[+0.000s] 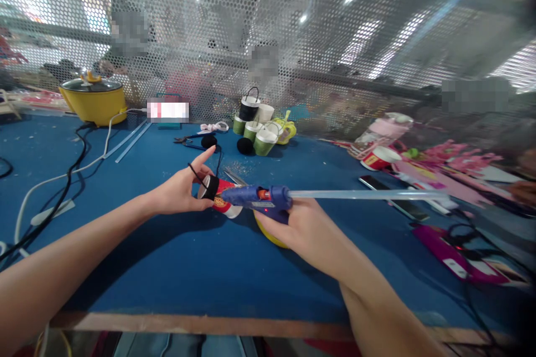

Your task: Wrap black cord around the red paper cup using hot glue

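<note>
My left hand point(180, 189) grips a small red and white paper cup point(226, 210) with a black band round one end; the cup lies tilted on its side above the table. A black cord point(220, 160) rises from the banded end beside my raised index finger. In my right hand point(304, 228) is a blue glue gun point(259, 198), its nozzle pointing left at the cup. A long clear glue stick point(368, 194) sticks out of its back. Behind the gun, a yellow round thing point(271, 233) is mostly hidden by my hand. Scissors point(235, 177) lie partly covered beyond the cup.
Several green and white cups point(266, 142) stand at the back near black yarn balls point(245, 146) and pliers point(188, 140). A yellow electric pot point(94, 103) is at the far left, with cables along the left. A phone point(393, 198) and purple power strip point(456, 254) lie right.
</note>
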`<state>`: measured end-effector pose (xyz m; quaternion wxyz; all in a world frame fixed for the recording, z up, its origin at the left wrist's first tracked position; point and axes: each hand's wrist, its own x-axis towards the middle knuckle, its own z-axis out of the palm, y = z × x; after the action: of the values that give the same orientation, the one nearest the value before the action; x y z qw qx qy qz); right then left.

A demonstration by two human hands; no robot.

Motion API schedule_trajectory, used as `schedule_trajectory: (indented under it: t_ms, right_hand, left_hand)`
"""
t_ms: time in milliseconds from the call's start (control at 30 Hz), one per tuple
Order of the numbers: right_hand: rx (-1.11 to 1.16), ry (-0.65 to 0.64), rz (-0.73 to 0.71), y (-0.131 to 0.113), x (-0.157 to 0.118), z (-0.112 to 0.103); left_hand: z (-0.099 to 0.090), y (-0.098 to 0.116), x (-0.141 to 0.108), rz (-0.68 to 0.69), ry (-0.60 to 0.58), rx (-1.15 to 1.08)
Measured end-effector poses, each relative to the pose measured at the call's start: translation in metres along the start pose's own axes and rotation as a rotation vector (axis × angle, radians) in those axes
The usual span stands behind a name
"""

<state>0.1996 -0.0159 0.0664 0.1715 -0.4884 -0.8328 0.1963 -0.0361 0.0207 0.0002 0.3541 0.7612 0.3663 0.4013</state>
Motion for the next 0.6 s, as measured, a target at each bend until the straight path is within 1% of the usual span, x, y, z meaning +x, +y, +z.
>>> schedule_trajectory:
  t_ms: [167, 300, 500, 600]
  right_hand:
    - [-0.016, 0.096, -0.041, 0.003, 0.004, -0.002]
    - [-0.015, 0.152, -0.022, 0.003, 0.008, -0.003]
    - [0.003, 0.176, -0.019, 0.006, 0.012, 0.001]
    - [-0.001, 0.169, 0.013, 0.008, 0.014, 0.003]
  left_hand:
    - [-0.001, -0.003, 0.0, 0.049, -0.012, 0.0]
    - [0.0, -0.005, -0.002, 0.075, -0.039, -0.026]
    - [0.0, -0.005, -0.002, 0.086, -0.048, -0.007]
    - [0.0, -0.005, -0.002, 0.093, -0.043, 0.01]
